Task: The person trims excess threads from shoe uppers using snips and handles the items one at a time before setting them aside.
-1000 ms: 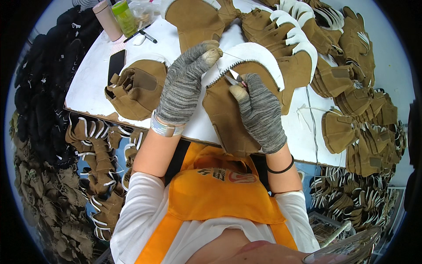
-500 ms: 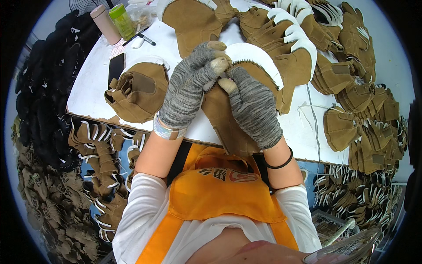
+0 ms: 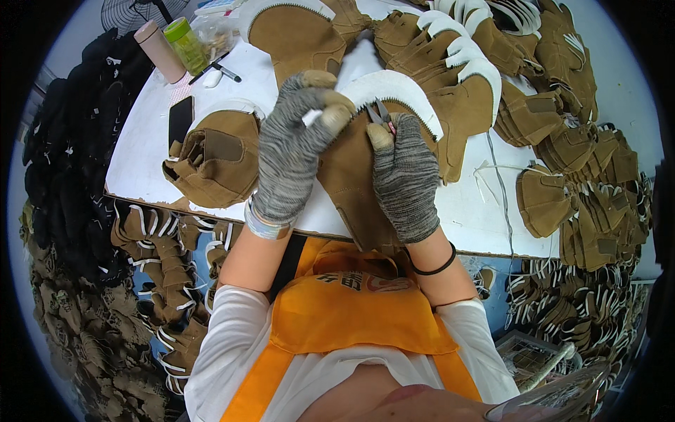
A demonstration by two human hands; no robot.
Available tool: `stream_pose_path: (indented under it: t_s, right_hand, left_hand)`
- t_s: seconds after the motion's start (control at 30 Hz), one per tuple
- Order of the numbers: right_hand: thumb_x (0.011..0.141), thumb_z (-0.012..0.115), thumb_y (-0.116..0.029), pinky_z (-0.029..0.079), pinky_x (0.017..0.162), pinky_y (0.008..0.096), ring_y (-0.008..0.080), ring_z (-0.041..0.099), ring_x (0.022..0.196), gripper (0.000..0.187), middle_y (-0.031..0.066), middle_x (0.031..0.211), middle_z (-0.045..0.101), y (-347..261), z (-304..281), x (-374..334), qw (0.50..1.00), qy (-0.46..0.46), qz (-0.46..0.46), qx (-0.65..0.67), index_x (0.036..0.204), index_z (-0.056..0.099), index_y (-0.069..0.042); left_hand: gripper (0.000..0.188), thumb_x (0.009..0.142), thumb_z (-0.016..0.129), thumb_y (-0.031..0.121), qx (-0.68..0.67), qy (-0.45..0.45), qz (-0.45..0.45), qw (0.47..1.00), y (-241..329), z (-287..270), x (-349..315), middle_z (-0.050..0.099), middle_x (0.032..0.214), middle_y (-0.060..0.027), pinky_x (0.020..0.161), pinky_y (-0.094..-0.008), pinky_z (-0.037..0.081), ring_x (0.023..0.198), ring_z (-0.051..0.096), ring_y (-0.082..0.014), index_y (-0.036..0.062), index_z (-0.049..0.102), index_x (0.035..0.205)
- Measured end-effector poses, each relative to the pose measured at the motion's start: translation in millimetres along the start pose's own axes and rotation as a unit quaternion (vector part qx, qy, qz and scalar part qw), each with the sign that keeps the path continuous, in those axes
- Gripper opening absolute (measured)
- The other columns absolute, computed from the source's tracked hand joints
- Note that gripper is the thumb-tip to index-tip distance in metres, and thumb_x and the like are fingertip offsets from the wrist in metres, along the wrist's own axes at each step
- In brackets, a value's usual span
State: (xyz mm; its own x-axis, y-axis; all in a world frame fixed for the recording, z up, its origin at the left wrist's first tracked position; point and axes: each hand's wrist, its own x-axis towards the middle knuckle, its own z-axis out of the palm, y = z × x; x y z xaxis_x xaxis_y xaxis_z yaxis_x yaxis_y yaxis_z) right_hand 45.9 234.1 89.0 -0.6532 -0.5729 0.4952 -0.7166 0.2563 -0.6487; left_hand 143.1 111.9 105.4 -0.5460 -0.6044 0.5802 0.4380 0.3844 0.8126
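Note:
Both my hands wear grey knitted gloves with tan fingertips. My right hand [image 3: 406, 176] is closed around small snips [image 3: 382, 111], whose dark blades point away, spread apart, over the toothed seam of a brown suede piece [image 3: 351, 176]. That piece lies flat at the table's near edge, a curved white band [image 3: 394, 88] along its far side. To the left, my left hand [image 3: 299, 141] is raised above the table with curled fingers, a small white scrap [image 3: 311, 117] showing between them. I cannot make out what the scrap is.
A folded brown piece [image 3: 214, 158] sits left, next to a phone [image 3: 181, 121], a pen [image 3: 226, 72], a pink bottle [image 3: 159, 50] and a green-lidded bottle [image 3: 185, 43]. Similar brown pieces [image 3: 464, 98] are stacked at the right. A cord [image 3: 500, 183] crosses the table.
My hands, close together before, have moved apart. My left hand has drawn left with the white scrap, and the snips in my right hand now show.

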Motion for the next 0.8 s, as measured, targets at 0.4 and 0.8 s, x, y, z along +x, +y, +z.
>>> stream_pose_path:
  t_s: [0.4, 0.8]
  right_hand:
    - [0.1, 0.047, -0.033, 0.04, 0.061, 0.0243, 0.0104, 0.042, 0.066, 0.03, 0.0003, 0.074, 0.05, 35, 23, 10, 0.967, -0.036, 0.053, 0.248, 0.095, 0.058, -0.005]
    - [0.098, 0.048, -0.025, 0.033, 0.041, 0.0192, 0.0048, 0.041, 0.048, 0.022, -0.0017, 0.072, 0.052, 83, 29, 15, 0.663, -0.192, 0.146, 0.708, 0.107, 0.053, -0.006]
  left_hand:
    - [0.018, 0.071, 0.077, 0.021, 0.182, -0.133, 0.024, 0.974, 7, -24, -82, 0.057, 0.111, -0.0099, 0.089, -0.0394, 0.044, 0.103, 0.054, -0.0275, 0.007, 0.069, 0.08]
    - [0.077, 0.073, 0.08, 0.029, 0.193, -0.17, -0.274, 0.927, 30, -92, -142, 0.056, 0.126, -0.0098, 0.094, -0.0333, 0.046, 0.108, 0.057, -0.0199, 0.0047, 0.045, 0.137]
